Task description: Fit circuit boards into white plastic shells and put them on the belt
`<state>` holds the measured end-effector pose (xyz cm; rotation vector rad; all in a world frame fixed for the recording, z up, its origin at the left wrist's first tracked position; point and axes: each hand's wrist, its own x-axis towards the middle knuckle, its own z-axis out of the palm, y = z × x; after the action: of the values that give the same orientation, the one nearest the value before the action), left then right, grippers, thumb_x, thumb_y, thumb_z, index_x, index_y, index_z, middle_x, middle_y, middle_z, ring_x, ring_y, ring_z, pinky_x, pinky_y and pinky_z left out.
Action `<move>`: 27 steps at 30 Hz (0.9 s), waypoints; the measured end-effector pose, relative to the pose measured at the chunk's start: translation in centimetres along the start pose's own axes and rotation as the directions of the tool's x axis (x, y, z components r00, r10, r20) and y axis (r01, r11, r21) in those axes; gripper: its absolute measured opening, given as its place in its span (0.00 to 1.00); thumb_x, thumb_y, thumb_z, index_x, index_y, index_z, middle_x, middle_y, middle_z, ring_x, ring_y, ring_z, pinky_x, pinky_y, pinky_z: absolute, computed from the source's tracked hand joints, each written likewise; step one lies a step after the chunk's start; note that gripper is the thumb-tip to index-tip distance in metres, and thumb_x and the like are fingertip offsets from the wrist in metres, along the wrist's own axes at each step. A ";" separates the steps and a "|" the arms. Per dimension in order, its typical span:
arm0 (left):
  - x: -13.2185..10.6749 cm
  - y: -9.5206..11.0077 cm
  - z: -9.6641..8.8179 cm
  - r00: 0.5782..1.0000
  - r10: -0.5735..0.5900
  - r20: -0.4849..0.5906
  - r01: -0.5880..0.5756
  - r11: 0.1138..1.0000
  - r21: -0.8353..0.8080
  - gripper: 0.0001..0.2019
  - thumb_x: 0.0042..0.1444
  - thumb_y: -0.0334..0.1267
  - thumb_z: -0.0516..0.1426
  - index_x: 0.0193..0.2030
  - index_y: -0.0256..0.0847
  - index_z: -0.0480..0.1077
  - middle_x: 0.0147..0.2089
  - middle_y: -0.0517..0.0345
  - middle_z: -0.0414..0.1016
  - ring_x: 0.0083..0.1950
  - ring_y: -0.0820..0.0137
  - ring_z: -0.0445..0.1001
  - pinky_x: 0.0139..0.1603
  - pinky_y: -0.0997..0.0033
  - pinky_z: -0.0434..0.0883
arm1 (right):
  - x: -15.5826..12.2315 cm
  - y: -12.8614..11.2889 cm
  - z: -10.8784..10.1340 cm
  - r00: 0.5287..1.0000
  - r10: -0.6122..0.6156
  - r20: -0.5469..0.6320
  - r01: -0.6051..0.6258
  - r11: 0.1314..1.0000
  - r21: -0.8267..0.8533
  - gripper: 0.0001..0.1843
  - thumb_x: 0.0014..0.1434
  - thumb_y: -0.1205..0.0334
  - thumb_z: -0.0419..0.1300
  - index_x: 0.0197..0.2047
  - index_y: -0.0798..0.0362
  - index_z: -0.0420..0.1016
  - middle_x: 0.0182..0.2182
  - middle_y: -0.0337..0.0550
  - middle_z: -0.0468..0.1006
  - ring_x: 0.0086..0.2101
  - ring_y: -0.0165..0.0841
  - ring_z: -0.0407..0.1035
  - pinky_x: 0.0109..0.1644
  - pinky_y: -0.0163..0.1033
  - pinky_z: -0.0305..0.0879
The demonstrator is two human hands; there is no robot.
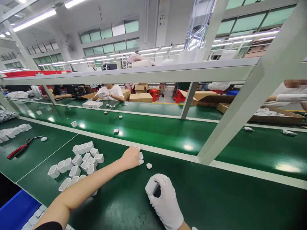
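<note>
My left hand reaches across the green bench, with white covers on its fingertips. Its thumb and fingers close around a small white piece near the pale rail. Just to the right of it lies another small white piece. My right hand, in a white glove, grips a white plastic case between thumb and fingers. Several white open-topped cases stand in a cluster to the left, partly behind my left forearm.
Red-handled pliers rest at far left beside a white oval piece. A blue bin holds white cases at lower left. Beyond the rail, a green conveyor carries scattered pieces. A slanted post rises at right. People sit across.
</note>
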<state>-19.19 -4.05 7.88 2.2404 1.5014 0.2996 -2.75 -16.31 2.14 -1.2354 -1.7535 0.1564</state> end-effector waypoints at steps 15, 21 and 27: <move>-7.4 -1.1 6.8 0.939 0.328 0.105 -0.014 0.340 -0.940 0.27 0.38 0.39 0.71 0.45 0.39 0.66 0.38 0.58 0.68 0.40 0.69 0.67 0.44 0.69 0.63 | 0.1 -0.7 0.6 0.919 -0.356 -0.170 0.307 0.916 -0.258 0.20 0.56 0.67 0.57 0.52 0.51 0.63 0.40 0.48 0.70 0.42 0.40 0.68 0.43 0.49 0.71; -7.5 -1.3 7.6 0.934 0.325 0.149 0.041 0.316 -0.948 0.26 0.37 0.37 0.70 0.42 0.38 0.64 0.33 0.62 0.65 0.34 0.73 0.61 0.37 0.72 0.59 | 0.9 -1.4 0.1 0.939 -0.341 -0.045 0.327 0.925 -0.195 0.13 0.53 0.70 0.56 0.43 0.50 0.65 0.35 0.43 0.74 0.36 0.37 0.69 0.42 0.45 0.69; -7.8 -1.5 7.1 0.949 0.272 0.159 0.015 0.465 -0.885 0.23 0.38 0.34 0.67 0.42 0.40 0.65 0.29 0.67 0.60 0.31 0.74 0.59 0.36 0.72 0.58 | 1.5 -1.6 -0.2 0.944 -0.281 0.173 0.307 0.941 -0.142 0.06 0.48 0.70 0.56 0.30 0.50 0.64 0.27 0.37 0.72 0.27 0.31 0.64 0.33 0.38 0.61</move>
<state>-20.65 -12.36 1.27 1.4231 0.7020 0.6131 -3.72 -15.95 4.09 -1.0827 -2.0972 -0.0776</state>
